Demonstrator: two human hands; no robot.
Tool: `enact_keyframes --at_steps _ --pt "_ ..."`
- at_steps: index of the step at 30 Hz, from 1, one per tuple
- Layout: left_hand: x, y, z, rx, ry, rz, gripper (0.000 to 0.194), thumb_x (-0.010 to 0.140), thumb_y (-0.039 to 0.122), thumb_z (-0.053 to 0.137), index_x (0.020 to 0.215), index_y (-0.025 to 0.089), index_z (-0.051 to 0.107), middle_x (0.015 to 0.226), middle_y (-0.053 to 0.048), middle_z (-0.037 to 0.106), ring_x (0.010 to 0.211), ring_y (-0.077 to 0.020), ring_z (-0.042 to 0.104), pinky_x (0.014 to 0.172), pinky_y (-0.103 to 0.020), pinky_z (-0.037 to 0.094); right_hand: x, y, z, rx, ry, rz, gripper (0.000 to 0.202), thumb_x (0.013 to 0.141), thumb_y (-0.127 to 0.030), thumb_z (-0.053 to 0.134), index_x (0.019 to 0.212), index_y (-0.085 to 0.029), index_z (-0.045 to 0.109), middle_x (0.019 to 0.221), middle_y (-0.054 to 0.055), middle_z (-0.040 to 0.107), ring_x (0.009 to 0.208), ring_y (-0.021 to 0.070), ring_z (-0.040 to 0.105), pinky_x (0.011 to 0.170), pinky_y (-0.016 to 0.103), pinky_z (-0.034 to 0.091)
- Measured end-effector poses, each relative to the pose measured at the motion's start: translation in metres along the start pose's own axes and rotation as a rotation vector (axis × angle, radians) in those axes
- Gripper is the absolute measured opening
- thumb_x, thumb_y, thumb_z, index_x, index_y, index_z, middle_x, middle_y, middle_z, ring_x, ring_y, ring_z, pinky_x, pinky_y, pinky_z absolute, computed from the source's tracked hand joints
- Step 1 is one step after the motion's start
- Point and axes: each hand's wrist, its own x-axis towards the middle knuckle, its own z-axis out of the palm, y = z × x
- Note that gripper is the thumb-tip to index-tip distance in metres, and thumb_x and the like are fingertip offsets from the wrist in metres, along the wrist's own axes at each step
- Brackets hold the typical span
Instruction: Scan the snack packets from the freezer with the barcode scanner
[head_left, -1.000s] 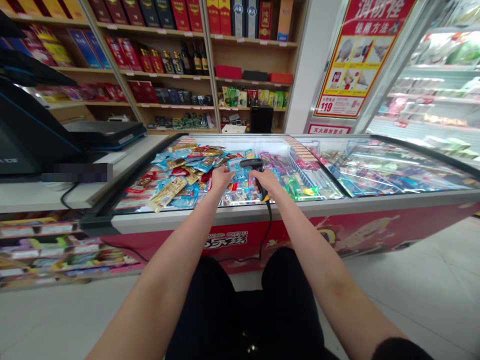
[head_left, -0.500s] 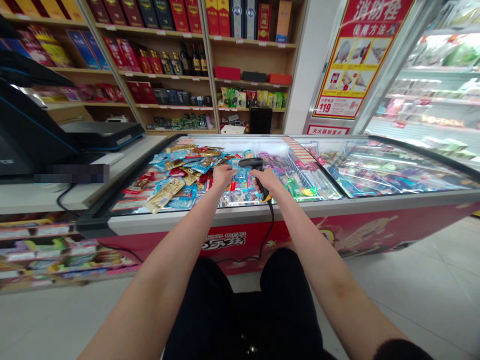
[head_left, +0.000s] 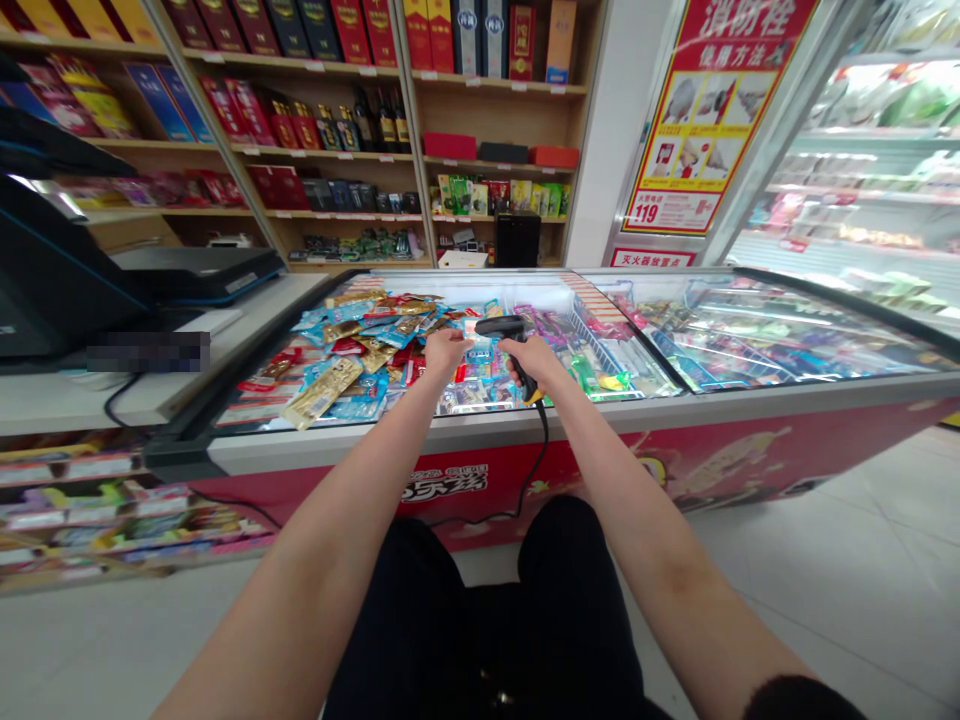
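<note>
Right hand (head_left: 531, 358): closed around the grip of a black barcode scanner (head_left: 504, 334), over the chest freezer (head_left: 480, 425).
Scanner position: head sticking out of the right hand toward 10 o'clock, cable (head_left: 534, 470) dropping from the grip toward 6 o'clock, down the freezer's front.
Left hand (head_left: 445, 351): fingers curled narrow, pinching a small blue packet (head_left: 476, 343); grip partly hidden by the knuckles.
Packet relative to hands: at 3 o'clock of the left hand, just beside it; at 9 o'clock of the right hand, directly under the scanner head, near it; touching or apart cannot be told.
Hands to each other: side by side, close, not touching.
Freezer top: heap of blue, gold and red snack packets (head_left: 352, 350) at 9 o'clock of the left hand, lying on the glass lid (head_left: 645, 330); more wrapped goods visible through the glass at 3 o'clock of the right hand.
Worktop (head_left: 112, 400): at 9 o'clock of the freezer, carrying a dark checkout screen (head_left: 52, 280).
Shelves (head_left: 337, 130): at 12 o'clock behind the freezer, stocked with red and dark boxes and bottles.
Poster (head_left: 712, 110): red and yellow, at 1 o'clock.
Cooler cabinet (head_left: 870, 170): at 2 o'clock, behind the freezer's far end.
</note>
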Motion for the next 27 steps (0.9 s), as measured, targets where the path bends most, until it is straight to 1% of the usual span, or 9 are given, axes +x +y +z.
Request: enact_keyframes --at_steps 5,9,15,20,22,27 --pt "0.0 0.003 0.006 -0.022 0.011 -0.006 0.02 0.068 0.017 0.076 0.087 0.013 0.07 0.076 -0.001 0.068 0.061 -0.0116 0.06 0.059 -0.023 0.051 -0.002 0.0 -0.003 0.002 -0.006 0.012 0.027 0.089 -0.025 0.063 0.065 -0.02 0.05 0.047 -0.002 0.052 0.035 0.0104 0.045 0.036 0.023 0.039" --pt "0.001 0.003 0.011 -0.029 -0.001 -0.015 0.018 0.07 0.017 0.075 0.087 0.013 0.069 0.078 -0.002 0.069 0.061 -0.0128 0.061 0.059 -0.025 0.053 -0.002 0.0 -0.008 -0.001 -0.008 0.005 0.029 0.09 -0.025 0.061 0.063 -0.02 0.05 0.046 -0.001 0.052 0.036 0.011 0.045 0.036 0.023 0.039" --pt "0.001 0.007 0.015 -0.004 0.01 -0.032 0.021 0.068 0.015 0.077 0.088 0.015 0.072 0.082 -0.003 0.073 0.07 -0.0162 0.067 0.067 -0.027 0.055 -0.002 0.003 -0.017 0.018 -0.013 -0.014 0.03 0.088 -0.026 0.061 0.061 -0.02 0.05 0.045 -0.001 0.052 0.036 0.0107 0.044 0.036 0.023 0.038" --pt "0.001 0.007 0.019 0.015 0.031 -0.014 0.022 0.066 0.014 0.079 0.087 0.016 0.072 0.085 -0.003 0.074 0.076 -0.0175 0.069 0.072 -0.027 0.056 -0.005 0.0 -0.022 0.027 0.008 -0.012 0.03 0.088 -0.025 0.062 0.061 -0.019 0.051 0.046 -0.001 0.053 0.036 0.0107 0.045 0.036 0.023 0.039" --pt "0.001 0.007 0.021 0.02 0.029 -0.017 0.022 0.067 0.014 0.079 0.087 0.016 0.072 0.086 -0.003 0.075 0.076 -0.0176 0.07 0.072 -0.027 0.056 -0.006 -0.001 -0.023 0.028 0.012 -0.015 0.029 0.088 -0.024 0.062 0.061 -0.019 0.052 0.047 -0.001 0.053 0.036 0.0104 0.045 0.036 0.023 0.039" --pt "0.001 0.008 0.026 0.006 0.009 -0.03 0.023 0.068 0.016 0.079 0.09 0.015 0.072 0.088 -0.004 0.075 0.074 -0.0163 0.069 0.067 -0.025 0.055 -0.005 0.0 -0.025 0.0 0.013 -0.02 0.03 0.088 -0.023 0.062 0.061 -0.019 0.052 0.046 0.001 0.054 0.037 0.0111 0.045 0.035 0.023 0.038"
